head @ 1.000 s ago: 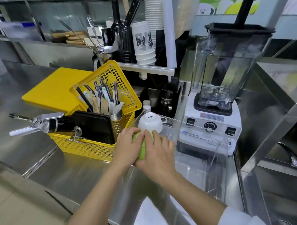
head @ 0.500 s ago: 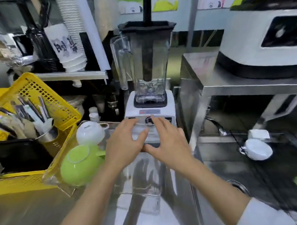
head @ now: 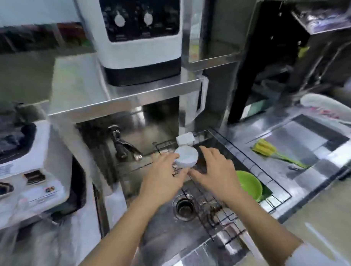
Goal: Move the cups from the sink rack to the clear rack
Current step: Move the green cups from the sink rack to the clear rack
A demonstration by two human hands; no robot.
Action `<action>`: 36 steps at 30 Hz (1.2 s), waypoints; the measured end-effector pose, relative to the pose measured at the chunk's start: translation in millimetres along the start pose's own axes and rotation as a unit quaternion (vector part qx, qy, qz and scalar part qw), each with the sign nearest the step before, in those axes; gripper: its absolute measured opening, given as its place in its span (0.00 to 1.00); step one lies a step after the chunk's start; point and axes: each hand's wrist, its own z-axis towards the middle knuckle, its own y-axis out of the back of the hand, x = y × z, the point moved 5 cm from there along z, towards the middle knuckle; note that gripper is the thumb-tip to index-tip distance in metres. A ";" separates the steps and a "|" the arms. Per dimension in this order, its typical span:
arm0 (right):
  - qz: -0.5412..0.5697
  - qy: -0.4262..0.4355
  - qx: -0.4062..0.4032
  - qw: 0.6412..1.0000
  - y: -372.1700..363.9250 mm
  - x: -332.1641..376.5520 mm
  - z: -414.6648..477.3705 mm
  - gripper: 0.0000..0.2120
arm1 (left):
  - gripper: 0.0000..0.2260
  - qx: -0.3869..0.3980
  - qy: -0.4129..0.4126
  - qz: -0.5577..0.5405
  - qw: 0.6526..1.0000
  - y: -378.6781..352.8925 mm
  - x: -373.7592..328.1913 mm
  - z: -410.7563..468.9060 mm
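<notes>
A white cup [head: 186, 158] sits upside down on the black wire sink rack [head: 251, 166] at the centre of the frame, over the sink [head: 164, 238]; the left hand [head: 163, 178] touches its left side with fingers spread and the right hand [head: 213, 171] hovers just to its right, fingers open, neither closed on it. A green cup [head: 249, 185] lies on the rack right of the right hand; a faucet [head: 121, 144] stands to the upper left, a white appliance [head: 139, 34] on the shelf above, and a green-and-yellow brush [head: 270, 151] on the steel tabletop [head: 310, 148] at right.
</notes>
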 end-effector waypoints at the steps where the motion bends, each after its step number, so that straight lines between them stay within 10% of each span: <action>1: -0.014 -0.022 0.011 1.000 -1.8 -23.0 2.1 0.35 | 0.21 0.021 0.003 0.004 1.000 -17.2 -7.7 8.9; 11: -0.104 -0.109 0.097 0.984 -10.8 -166.5 -1.6 0.17 | 0.23 0.250 0.034 0.137 0.958 -170.5 -49.1 42.0; 16: -0.117 -0.097 0.087 0.984 -12.3 -171.2 -0.5 0.14 | 0.18 0.299 0.124 0.026 0.946 -205.7 -38.2 39.1; 21: -0.102 -0.087 0.092 0.987 -11.7 -176.6 5.1 0.13 | 0.14 0.244 0.248 -0.214 0.913 -207.4 -34.4 36.2; 31: 0.145 -0.092 0.080 0.982 7.8 -146.1 18.6 0.16 | 0.13 0.042 0.208 -0.352 0.912 -146.2 -28.0 35.7; 36: 0.403 -0.086 0.121 0.903 15.3 -94.1 19.7 0.17 | 0.13 -0.050 0.198 -0.441 0.874 -98.7 -20.8 24.4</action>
